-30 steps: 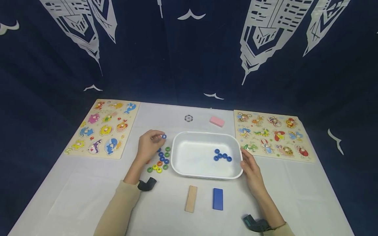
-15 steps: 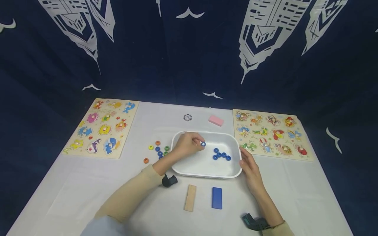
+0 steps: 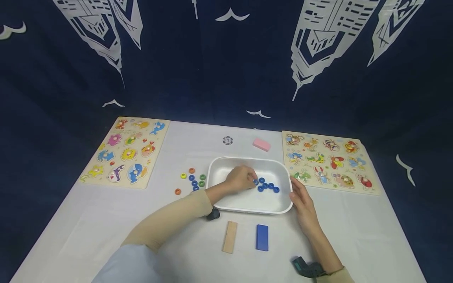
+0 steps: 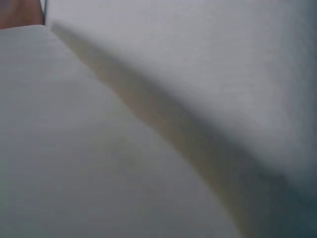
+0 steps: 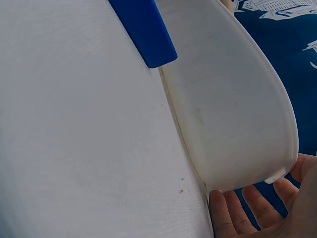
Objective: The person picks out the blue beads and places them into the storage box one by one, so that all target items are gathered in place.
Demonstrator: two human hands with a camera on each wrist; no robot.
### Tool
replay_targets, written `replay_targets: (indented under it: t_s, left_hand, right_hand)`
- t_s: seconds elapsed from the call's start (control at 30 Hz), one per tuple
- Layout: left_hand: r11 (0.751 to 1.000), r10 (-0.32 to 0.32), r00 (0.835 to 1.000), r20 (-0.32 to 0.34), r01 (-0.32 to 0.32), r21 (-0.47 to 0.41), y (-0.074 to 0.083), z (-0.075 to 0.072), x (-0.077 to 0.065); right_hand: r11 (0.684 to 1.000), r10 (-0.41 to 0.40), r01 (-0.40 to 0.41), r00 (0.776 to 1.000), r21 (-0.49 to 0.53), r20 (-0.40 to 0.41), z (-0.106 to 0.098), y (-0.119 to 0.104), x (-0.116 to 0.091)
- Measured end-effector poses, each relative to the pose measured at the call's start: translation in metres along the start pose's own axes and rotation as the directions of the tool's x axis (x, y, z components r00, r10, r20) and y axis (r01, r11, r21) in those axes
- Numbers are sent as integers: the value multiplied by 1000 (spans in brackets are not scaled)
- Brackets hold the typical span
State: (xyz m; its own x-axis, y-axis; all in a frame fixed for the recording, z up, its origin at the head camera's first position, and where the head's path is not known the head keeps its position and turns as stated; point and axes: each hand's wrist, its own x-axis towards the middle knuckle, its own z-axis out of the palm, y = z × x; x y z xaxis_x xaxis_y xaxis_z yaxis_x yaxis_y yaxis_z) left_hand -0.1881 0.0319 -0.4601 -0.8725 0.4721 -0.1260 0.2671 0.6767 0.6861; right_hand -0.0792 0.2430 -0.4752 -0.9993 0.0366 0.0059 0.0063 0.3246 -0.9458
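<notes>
In the head view, my left hand (image 3: 242,179) is low inside the white tray (image 3: 233,204), thumb and fingertips pinching a small blue ring bead (image 3: 255,182). Right beside that bead lies a cluster of several blue beads (image 3: 270,186) on the tray floor. My right hand (image 3: 303,204) rests against the tray's right end, its fingers fairly straight along the outer wall. The right wrist view has those fingertips (image 5: 216,196) touching the wall under the rim. Only blurred sleeve and white cloth fill most of the left wrist view.
Left of the tray lie loose beads: orange (image 3: 177,191), yellow (image 3: 183,175), green (image 3: 203,177) and blue (image 3: 191,177). A wooden block (image 3: 230,237) and a blue block (image 3: 262,237) lie in front. Behind are a pink block (image 3: 261,144) and chip (image 3: 227,140). Puzzle boards (image 3: 124,153) (image 3: 329,163) flank everything.
My left hand has carried a blue bead from the loose beads on the left, over the tray's rim, down beside the blue cluster. The right hand has stayed at the tray's right end.
</notes>
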Motion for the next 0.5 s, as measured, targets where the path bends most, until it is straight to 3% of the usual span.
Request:
replay_targets:
  t_s: [0.17, 0.27, 0.37, 0.5]
  left_hand:
    - [1000, 15, 1000, 27, -15, 9, 4, 0, -3]
    - [998, 40, 999, 16, -41, 45, 11, -7, -12]
    - [990, 126, 991, -44, -122, 74, 23, -21, -30]
    - [970, 237, 956, -176, -241, -6, 28, -44, -59]
  right_hand:
    - [1000, -2, 2, 1000, 19, -7, -1, 3, 0]
    - [1000, -17, 17, 1000, 21, 1, -1, 7, 1]
    - [999, -30, 30, 1000, 23, 9, -1, 7, 1]
    - [999, -44, 44, 999, 25, 12, -2, 5, 1]
